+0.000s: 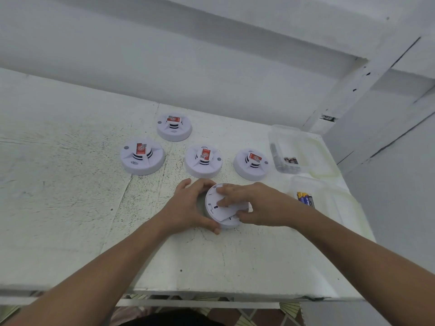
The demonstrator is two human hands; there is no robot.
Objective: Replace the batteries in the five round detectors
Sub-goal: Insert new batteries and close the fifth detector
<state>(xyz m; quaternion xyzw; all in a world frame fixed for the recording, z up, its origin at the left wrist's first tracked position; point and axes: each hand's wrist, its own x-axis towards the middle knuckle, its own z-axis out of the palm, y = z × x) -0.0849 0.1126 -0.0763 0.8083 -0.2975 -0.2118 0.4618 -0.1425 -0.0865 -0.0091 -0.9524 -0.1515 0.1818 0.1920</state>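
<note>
The white counter (70,196) is matt, scuffed and speckled with black. Four round detectors of smooth white plastic stand face up on it. The leftmost detector (142,156) and the rear detector (174,127) are beyond the left hand (188,205). The middle detector (203,161) is beyond the gap between the hands, and the rightmost detector (251,164) is beyond the right hand (256,205). Each has a slotted centre tower with a red label, its print too small to read.

Between the hands lies the overturned detector (226,220), flat back up. The left hand is curled round its left rim. The right hand grasps it from the right, fingers laid across the back and thumb against the near edge.

Right of the right hand sit two clear plastic boxes. The far box (292,137) holds dark batteries (290,161). The near box (329,203) holds yellow-and-blue batteries (304,198), their lettering blurred.
</note>
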